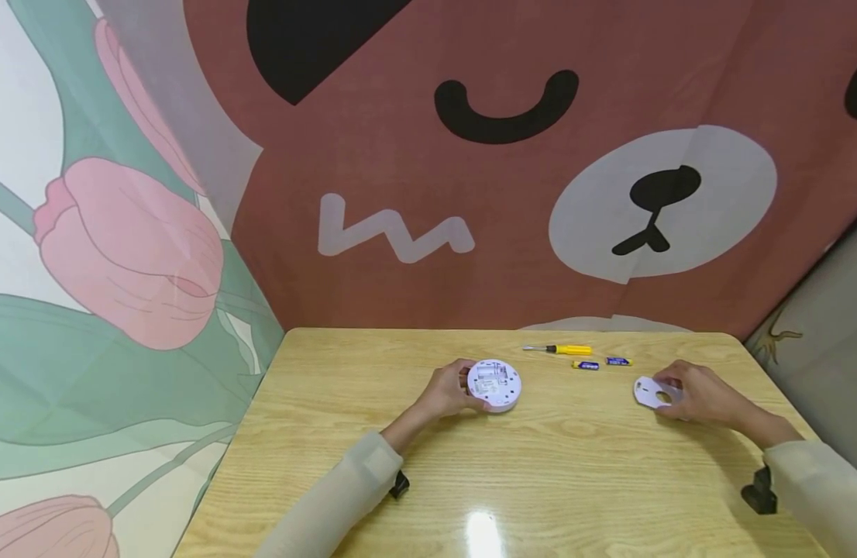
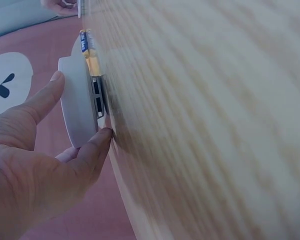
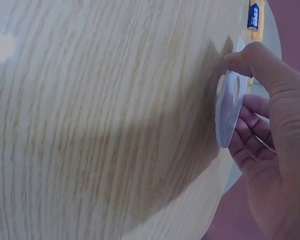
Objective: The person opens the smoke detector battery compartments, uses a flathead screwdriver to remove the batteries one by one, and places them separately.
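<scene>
On the left of the table, my left hand (image 1: 445, 392) grips a round white smoke detector (image 1: 495, 385) by its rim, its back with the battery compartment facing up. In the left wrist view, thumb and fingers pinch the edge of the detector (image 2: 76, 102) close to the tabletop. My right hand (image 1: 707, 397) holds a flat white mounting plate (image 1: 648, 393) with a round hole, at the right side of the table. From the right wrist, the plate (image 3: 230, 107) shows tilted between thumb and fingers. Whether it touches the table I cannot tell.
Between the hands and farther back lie two blue-and-yellow batteries, a left battery (image 1: 586, 365) and a right battery (image 1: 619, 361). A yellow-handled screwdriver (image 1: 568, 349) lies just behind them, near the back edge of the wooden table (image 1: 540, 473). A printed cloth (image 1: 400, 294) hangs behind.
</scene>
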### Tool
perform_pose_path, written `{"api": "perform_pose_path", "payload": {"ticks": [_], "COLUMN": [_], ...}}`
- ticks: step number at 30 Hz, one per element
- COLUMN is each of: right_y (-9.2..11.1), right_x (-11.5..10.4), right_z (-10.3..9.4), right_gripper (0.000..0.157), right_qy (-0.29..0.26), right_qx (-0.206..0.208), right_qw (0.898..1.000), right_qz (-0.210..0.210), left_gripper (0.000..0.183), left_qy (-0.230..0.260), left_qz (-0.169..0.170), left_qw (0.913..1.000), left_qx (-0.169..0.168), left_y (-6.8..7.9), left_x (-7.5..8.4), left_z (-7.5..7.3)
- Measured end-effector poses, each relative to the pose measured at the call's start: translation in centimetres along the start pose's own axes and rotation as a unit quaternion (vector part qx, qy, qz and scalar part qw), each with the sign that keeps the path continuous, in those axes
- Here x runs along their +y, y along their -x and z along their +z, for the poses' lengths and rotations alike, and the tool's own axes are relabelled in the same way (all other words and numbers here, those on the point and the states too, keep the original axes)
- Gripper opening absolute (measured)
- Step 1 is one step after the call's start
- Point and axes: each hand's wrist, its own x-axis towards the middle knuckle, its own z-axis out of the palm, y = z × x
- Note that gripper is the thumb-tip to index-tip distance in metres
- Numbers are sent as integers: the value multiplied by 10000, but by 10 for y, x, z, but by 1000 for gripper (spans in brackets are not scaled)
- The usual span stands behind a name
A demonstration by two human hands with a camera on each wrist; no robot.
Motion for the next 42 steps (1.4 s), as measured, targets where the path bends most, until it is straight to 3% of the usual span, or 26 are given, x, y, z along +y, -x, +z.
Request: {"api": "perform_pose_path", "payload": {"ticks": [9, 16, 42], "right_y": [-6, -12, -34], "right_x": [-14, -30, -88], "right_z": [1, 0, -2], "right_gripper": [58, 60, 56], "right_qy": [29, -104, -169], "right_qx": [473, 242, 454], "right_qw": [9978, 9987, 9956], "right_qz": [-457, -448, -807], "left_gripper": [79, 79, 78], "left_qy": [103, 147, 229], "left_qz": [-70, -95, -65], "left_qw": [9999, 9998, 9997], "left_qx": [-13, -37, -9], "left_y": [2, 4, 1], "left_x": [-1, -1, 1], "left_z": [1, 1, 0]}}
